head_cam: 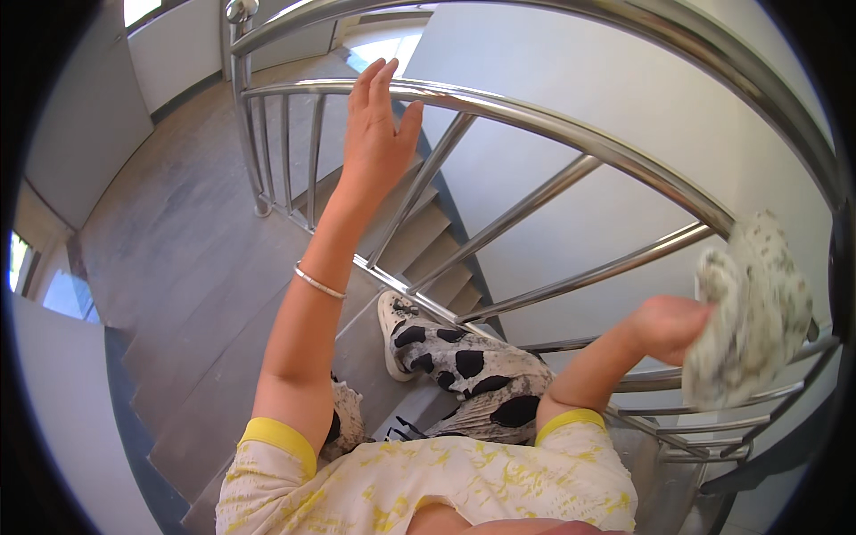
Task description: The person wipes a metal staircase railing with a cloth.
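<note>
A speckled white cloth (749,328) is bunched in my right hand (672,328), and both are slightly blurred by motion. The cloth lies against the lower metal rail at the right side of the view. My left hand (381,114), with fingers loosely extended, is at the lower polished metal rail (508,107) of the stair railing; whether the palm touches it is hidden. A bracelet (319,281) circles the left forearm. Above this rail curves a thicker metal handrail (602,17).
Slanting metal balusters (511,221) join the lower rail to the base bar. Beyond them a flight of steps (428,241) runs along a white wall (568,73). More steps (180,428) are at lower left, and a grey landing floor (174,174) extends to the upper left.
</note>
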`<state>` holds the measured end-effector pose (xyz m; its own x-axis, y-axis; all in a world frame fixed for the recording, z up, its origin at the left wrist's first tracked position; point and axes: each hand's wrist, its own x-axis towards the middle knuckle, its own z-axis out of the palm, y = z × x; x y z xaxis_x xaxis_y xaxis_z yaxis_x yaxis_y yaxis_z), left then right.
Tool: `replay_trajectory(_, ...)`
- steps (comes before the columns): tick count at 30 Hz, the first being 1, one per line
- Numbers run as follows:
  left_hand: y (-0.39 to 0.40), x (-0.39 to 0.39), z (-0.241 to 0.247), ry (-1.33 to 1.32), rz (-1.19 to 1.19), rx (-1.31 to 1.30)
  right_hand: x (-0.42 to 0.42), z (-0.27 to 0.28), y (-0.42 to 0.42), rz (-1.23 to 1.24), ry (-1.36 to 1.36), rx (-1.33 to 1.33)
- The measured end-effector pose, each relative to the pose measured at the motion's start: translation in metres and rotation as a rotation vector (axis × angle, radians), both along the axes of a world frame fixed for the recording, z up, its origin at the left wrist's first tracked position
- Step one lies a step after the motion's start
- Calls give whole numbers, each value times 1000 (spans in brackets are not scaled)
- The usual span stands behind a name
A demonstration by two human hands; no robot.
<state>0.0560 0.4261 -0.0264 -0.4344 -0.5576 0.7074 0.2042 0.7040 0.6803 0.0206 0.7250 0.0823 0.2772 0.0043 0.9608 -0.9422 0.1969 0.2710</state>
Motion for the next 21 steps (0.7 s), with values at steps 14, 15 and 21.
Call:
replay_trajectory(14,55,18,47,37,-286,-208,-19,47,-44,-898,-172,882)
replay_trajectory(15,64,19,49,28,-308,-228,-24,47,-47,-881,-189,903)
replay_trajectory(21,100,7,64,-10,-354,-342,-25,74,7,-865,-56,806)
